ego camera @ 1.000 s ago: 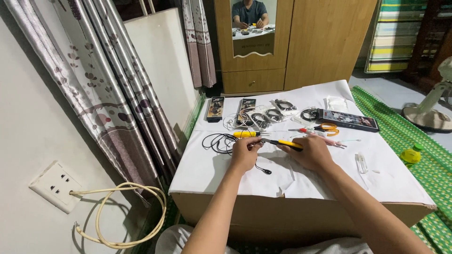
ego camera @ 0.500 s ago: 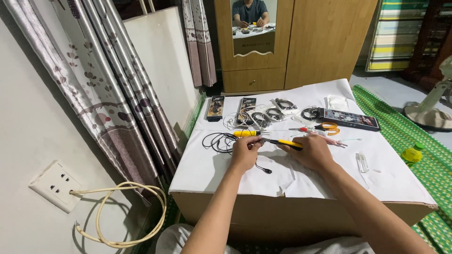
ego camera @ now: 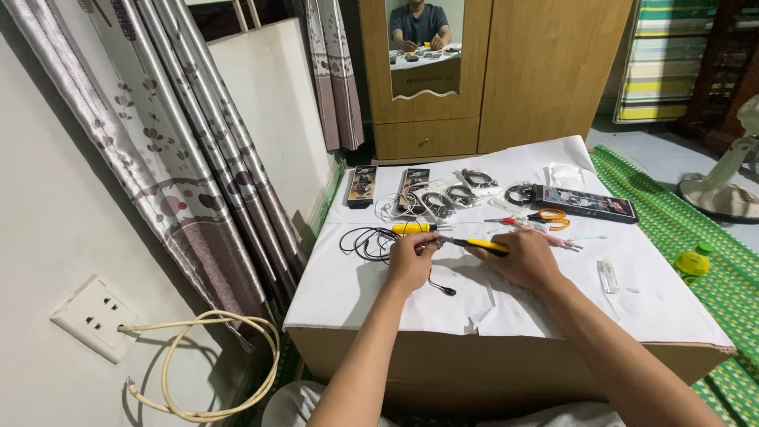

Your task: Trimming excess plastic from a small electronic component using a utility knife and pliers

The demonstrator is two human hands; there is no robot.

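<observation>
My left grip point(ego camera: 411, 257) and right grip point(ego camera: 518, 257) rest side by side near the middle of the worktop point(ego camera: 672, 304), a utility knife point(ego camera: 478, 244) between them. A coiled cable point(ego camera: 368, 241) lies just left of my left grip. Behind the grips sit a screwdriver point(ego camera: 413, 228), scissors point(ego camera: 545, 216) and, farther right, a long flat box point(ego camera: 585, 203). A wardrobe point(ego camera: 545, 71) stands beyond the worktop; a wall socket point(ego camera: 91, 316) is far left.

Bright, even indoor light; sharp, edges bowed
</observation>
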